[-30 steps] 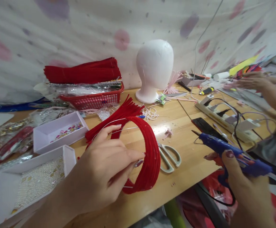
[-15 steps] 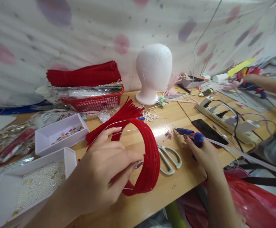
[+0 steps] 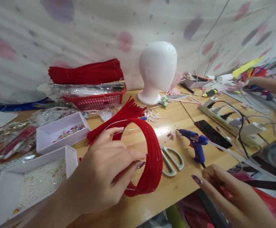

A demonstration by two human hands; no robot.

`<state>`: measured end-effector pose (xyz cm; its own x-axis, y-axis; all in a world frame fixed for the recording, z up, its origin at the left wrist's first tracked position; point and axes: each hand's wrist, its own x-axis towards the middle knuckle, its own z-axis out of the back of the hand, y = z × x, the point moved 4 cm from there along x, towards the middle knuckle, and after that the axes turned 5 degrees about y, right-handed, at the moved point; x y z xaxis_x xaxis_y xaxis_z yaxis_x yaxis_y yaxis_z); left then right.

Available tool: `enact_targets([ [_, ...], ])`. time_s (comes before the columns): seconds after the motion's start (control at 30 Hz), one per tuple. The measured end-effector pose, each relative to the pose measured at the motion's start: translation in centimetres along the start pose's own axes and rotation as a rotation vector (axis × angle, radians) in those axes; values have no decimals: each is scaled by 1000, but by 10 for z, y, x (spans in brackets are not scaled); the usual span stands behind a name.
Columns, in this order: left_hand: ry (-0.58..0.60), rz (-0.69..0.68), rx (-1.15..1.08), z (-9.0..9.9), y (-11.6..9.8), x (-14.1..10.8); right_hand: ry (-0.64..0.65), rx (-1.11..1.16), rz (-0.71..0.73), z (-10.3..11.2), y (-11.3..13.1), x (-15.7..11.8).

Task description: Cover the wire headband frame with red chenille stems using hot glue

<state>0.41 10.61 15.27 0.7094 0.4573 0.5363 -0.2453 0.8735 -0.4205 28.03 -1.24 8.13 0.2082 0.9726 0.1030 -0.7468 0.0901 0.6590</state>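
Hazard: glue gun [image 3: 196, 141] exposed to a cord snag.
Left hand [image 3: 104, 161] pinches red band [image 3: 153, 158] above table [image 3: 171, 190]; right hand [image 3: 235, 196], seemingly empty, fingers loosely curled, could catch cord [image 3: 203, 165], dragging possibly hot nozzle [image 3: 178, 130].

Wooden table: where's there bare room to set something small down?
Bare wood shows between the scissors and the table's front edge, with a smaller patch between the pearl strand and the thin rod. It is crowded at the left, with trays and bags, and around the power strip.
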Motion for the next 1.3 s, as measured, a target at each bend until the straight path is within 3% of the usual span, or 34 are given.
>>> enact_targets([
  [0.07, 4, -14, -7, 0, 0, -1, 94, 136, 81, -15, 28, 4],
  [0.17, 15, -25, -11, 0, -1, -3, 66, 319, 111, -37, 55, 13],
  [0.3, 28, -40, 6, -1, -3, -3, 73, 593, 63, -57, 66, 27],
  [0.53, 12, -63, -7, -3, -1, -5, 89, 792, 14, -63, 77, 42],
  [0.77, 15, -63, -28, -4, 3, -9, 179, 819, -1, -68, 86, 45],
  [1.3, 0, -43, -2, -1, 4, -7, 205, 764, 20, -71, 86, 47],
])
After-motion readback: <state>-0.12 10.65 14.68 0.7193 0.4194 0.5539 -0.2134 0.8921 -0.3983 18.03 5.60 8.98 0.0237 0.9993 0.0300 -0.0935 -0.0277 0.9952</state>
